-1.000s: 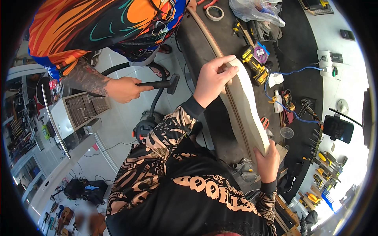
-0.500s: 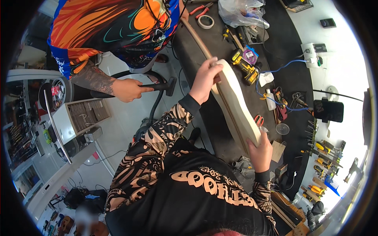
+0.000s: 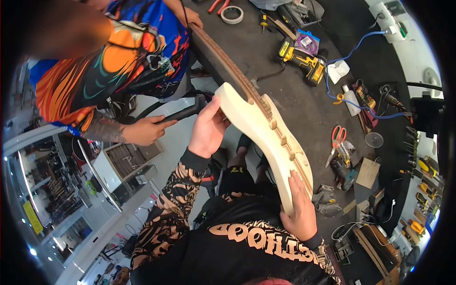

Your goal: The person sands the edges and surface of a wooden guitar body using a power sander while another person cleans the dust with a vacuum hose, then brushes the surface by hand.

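A pale, unfinished solid guitar body (image 3: 256, 126) with a long brown neck (image 3: 225, 59) is held slanting over the bench's near edge, its face turned up. Along its middle run brown cut-outs or fittings that I cannot make out clearly. My left hand (image 3: 207, 130) grips the horn at the body's left edge, thumb on top, other fingers partly hidden beneath. On the body's near end lies my right hand (image 3: 300, 211), fingers along the face and thumb at the edge. At the neck's far end is a co-worker's hand (image 3: 192, 17); their other hand (image 3: 147, 130) holds a black vacuum nozzle (image 3: 187, 111).
The dark bench (image 3: 280, 95) carries a yellow-black cordless drill (image 3: 304, 61), a tape roll (image 3: 232, 14), red-handled scissors (image 3: 338, 137), a white bottle (image 3: 351, 99) and a clear round lid (image 3: 374, 139). A blue cable (image 3: 354, 50) crosses it. The co-worker stands at the left.
The guitar has rolled from its edge to face up. My left hand has shifted left and lower along with the horn; my right hand now lies across the face. My view has moved too.
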A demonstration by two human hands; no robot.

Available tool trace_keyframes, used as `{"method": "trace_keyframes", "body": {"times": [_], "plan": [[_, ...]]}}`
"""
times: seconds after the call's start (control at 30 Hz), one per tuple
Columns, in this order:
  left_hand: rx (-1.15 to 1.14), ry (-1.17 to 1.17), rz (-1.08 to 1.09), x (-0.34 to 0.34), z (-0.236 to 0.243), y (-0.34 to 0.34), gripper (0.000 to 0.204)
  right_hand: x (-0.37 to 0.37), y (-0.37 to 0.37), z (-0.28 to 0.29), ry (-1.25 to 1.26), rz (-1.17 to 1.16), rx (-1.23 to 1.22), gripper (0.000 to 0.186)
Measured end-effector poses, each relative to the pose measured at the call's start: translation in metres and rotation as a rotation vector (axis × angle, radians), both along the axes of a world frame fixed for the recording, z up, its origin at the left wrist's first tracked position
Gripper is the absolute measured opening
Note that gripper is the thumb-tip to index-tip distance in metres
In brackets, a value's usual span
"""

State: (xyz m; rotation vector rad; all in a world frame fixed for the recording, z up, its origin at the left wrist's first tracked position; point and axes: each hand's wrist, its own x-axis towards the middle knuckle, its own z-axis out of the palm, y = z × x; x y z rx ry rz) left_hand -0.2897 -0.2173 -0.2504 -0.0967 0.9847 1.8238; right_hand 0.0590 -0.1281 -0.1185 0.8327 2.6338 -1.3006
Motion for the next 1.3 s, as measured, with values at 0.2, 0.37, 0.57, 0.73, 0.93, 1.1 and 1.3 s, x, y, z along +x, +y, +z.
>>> {"method": "trace_keyframes", "body": {"times": [0.2,0.37,0.57,0.73,0.93,1.1,1.3], "plan": [[0.052,0.047,-0.009,0.006,-0.014,0.024,0.071,0.004,0.018,-0.031,0.006,0.028,-0.038,0.118],[0.069,0.031,-0.092,-0.014,-0.015,0.026,0.066,0.007,0.025,-0.048,0.011,0.034,-0.065,0.12],[-0.01,0.169,-0.012,-0.016,-0.024,0.032,0.066,0.003,0.033,-0.053,0.011,0.03,-0.057,0.12],[0.039,0.029,0.036,0.0,-0.031,0.031,0.072,0.0,0.029,-0.047,0.018,-0.004,-0.064,0.118],[-0.121,0.191,0.105,0.024,-0.085,0.011,0.078,-0.004,0.031,-0.037,-0.011,-0.016,-0.029,0.113],[-0.017,-0.063,0.075,0.047,-0.141,0.039,0.082,0.0,0.04,-0.038,-0.011,0.01,-0.09,0.118],[0.293,-0.596,0.102,0.052,-0.157,0.087,0.086,0.001,0.043,-0.046,-0.006,-0.003,-0.096,0.118]]}}
